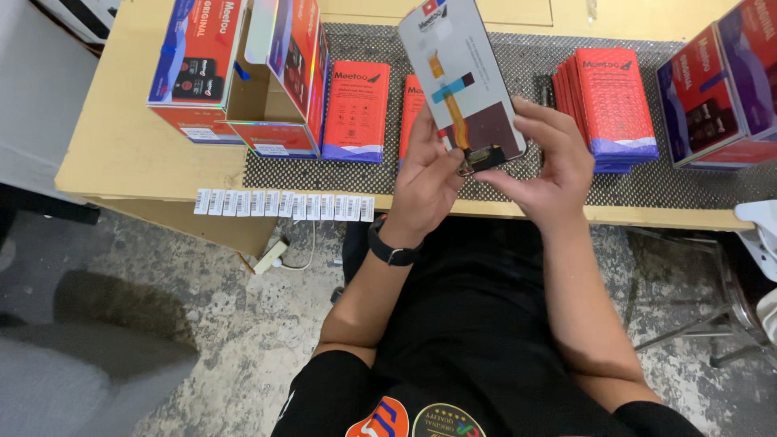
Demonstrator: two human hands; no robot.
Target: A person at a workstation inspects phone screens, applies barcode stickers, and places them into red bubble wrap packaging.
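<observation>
Hands share a replacement phone screen (463, 77), raised above the mesh mat (518, 174). Left hand (426, 180) pinches its near-left edge; right hand (549, 158) pinches the near-right corner, fingers curled. Thin, stiff and probably fragile, with a floppy flex cable (479, 159): best held by the edges. Its long axis runs near to far, cable end nearest.
</observation>
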